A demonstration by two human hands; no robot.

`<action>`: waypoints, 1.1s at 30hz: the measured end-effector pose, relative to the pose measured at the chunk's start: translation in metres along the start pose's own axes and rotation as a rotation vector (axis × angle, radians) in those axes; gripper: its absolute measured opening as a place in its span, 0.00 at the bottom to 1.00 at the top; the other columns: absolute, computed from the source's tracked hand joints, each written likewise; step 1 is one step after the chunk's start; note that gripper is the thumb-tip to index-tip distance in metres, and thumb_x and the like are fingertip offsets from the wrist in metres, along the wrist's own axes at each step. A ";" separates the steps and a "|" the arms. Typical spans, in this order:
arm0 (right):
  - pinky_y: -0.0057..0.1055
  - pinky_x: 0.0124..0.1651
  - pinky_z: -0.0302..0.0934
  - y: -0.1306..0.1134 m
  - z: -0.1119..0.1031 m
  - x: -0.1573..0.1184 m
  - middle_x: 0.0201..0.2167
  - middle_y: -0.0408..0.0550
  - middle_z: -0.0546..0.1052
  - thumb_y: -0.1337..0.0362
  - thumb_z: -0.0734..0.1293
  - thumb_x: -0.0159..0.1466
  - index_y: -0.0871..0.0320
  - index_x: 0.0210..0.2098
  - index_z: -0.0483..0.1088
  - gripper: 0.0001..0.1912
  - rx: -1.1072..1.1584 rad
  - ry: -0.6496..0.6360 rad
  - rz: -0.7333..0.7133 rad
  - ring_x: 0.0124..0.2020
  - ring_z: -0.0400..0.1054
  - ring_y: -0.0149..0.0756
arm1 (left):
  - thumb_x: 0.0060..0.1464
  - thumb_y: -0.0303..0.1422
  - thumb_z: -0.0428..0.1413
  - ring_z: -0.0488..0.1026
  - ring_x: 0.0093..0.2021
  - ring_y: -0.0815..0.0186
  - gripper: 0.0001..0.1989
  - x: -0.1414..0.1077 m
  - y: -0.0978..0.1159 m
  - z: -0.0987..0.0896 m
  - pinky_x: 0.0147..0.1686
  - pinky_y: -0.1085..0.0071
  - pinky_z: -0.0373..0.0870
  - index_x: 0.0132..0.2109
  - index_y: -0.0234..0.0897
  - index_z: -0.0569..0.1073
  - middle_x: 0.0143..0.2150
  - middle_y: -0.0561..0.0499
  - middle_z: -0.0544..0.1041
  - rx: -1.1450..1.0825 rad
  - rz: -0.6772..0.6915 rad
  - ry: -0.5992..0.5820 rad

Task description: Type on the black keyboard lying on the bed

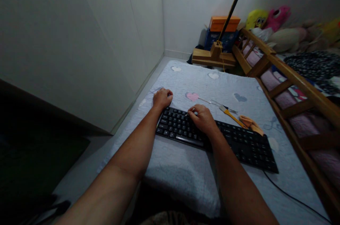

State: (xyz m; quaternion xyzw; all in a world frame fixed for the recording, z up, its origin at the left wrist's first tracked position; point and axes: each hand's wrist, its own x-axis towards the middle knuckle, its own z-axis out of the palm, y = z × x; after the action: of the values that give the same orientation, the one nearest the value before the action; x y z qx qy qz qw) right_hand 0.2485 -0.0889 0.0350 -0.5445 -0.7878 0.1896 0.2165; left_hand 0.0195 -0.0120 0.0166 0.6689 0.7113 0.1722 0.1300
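A black keyboard [186,140] lies at a slant on a pale blue quilted cover with heart patterns. My right hand [204,118] rests over its middle-left keys, thumb and forefinger pinched together near the top row; anything between them is too small to make out. Just past the keyboard's far left corner, my left hand [162,98] rests on the cover with its fingers curled in, and their inside is hidden. Beyond the keyboard lie a yellow-handled brush [233,116], thin metal tweezers [225,106], a thin wire piece [204,100] and a folded orange-brown cloth [250,124].
A wooden bed rail [300,79] runs along the right, with plush toys [278,17] behind it. Tall pale panels [106,40] stand at the left. A wooden stand [215,56] with a dark pole is at the back. The keyboard's cable [292,196] trails right.
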 end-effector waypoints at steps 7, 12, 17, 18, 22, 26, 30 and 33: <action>0.40 0.56 0.66 0.001 0.001 0.000 0.42 0.52 0.87 0.68 0.71 0.73 0.53 0.37 0.84 0.10 0.024 0.014 -0.015 0.49 0.78 0.46 | 0.69 0.33 0.59 0.79 0.62 0.53 0.14 0.000 0.000 0.000 0.65 0.60 0.74 0.54 0.45 0.87 0.57 0.44 0.83 0.004 0.001 0.003; 0.40 0.57 0.66 0.003 0.003 0.001 0.43 0.52 0.87 0.69 0.70 0.73 0.53 0.37 0.84 0.10 0.036 0.028 -0.022 0.49 0.78 0.46 | 0.70 0.33 0.59 0.79 0.61 0.53 0.14 0.000 0.001 0.000 0.65 0.59 0.74 0.55 0.44 0.87 0.57 0.43 0.82 -0.002 -0.001 0.003; 0.40 0.57 0.67 0.004 0.004 0.001 0.42 0.51 0.87 0.68 0.71 0.73 0.52 0.37 0.83 0.10 0.041 0.033 -0.024 0.49 0.78 0.46 | 0.69 0.33 0.59 0.79 0.62 0.53 0.13 0.000 0.001 0.000 0.65 0.60 0.74 0.54 0.45 0.88 0.56 0.44 0.82 -0.010 -0.007 0.005; 0.40 0.57 0.67 0.004 0.004 0.001 0.42 0.51 0.87 0.68 0.70 0.73 0.52 0.37 0.83 0.10 0.044 0.033 -0.022 0.49 0.78 0.46 | 0.69 0.33 0.59 0.79 0.62 0.53 0.13 0.000 0.001 0.000 0.65 0.60 0.74 0.54 0.45 0.88 0.56 0.44 0.82 -0.013 -0.007 0.005; 0.40 0.58 0.67 0.005 0.004 0.001 0.43 0.51 0.87 0.68 0.70 0.73 0.53 0.38 0.83 0.10 0.056 0.047 -0.014 0.50 0.78 0.46 | 0.70 0.33 0.59 0.79 0.63 0.53 0.13 0.000 0.001 -0.001 0.66 0.60 0.73 0.54 0.45 0.87 0.57 0.44 0.82 -0.012 -0.004 0.001; 0.41 0.59 0.67 0.007 0.006 0.002 0.43 0.52 0.87 0.69 0.69 0.73 0.53 0.39 0.84 0.10 0.053 0.058 -0.010 0.51 0.78 0.47 | 0.70 0.32 0.59 0.79 0.62 0.53 0.14 0.000 0.001 -0.001 0.66 0.60 0.73 0.54 0.44 0.87 0.57 0.43 0.82 -0.006 -0.002 -0.001; 0.41 0.58 0.67 0.010 0.007 0.002 0.43 0.52 0.87 0.68 0.70 0.73 0.52 0.39 0.85 0.10 0.054 0.068 -0.014 0.51 0.78 0.47 | 0.69 0.33 0.59 0.79 0.62 0.54 0.14 0.000 0.001 0.000 0.65 0.60 0.74 0.54 0.45 0.88 0.56 0.44 0.83 -0.004 -0.004 0.008; 0.41 0.58 0.67 0.010 0.007 0.002 0.43 0.52 0.86 0.68 0.70 0.73 0.52 0.39 0.85 0.11 0.048 0.072 -0.017 0.50 0.78 0.47 | 0.70 0.33 0.59 0.79 0.62 0.53 0.14 0.000 0.001 0.000 0.65 0.60 0.74 0.54 0.45 0.88 0.57 0.44 0.83 -0.005 -0.001 0.006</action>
State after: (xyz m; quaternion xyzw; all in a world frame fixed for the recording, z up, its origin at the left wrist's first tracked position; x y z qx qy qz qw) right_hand 0.2520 -0.0840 0.0240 -0.5388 -0.7794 0.1871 0.2593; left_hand 0.0202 -0.0119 0.0167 0.6678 0.7115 0.1759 0.1298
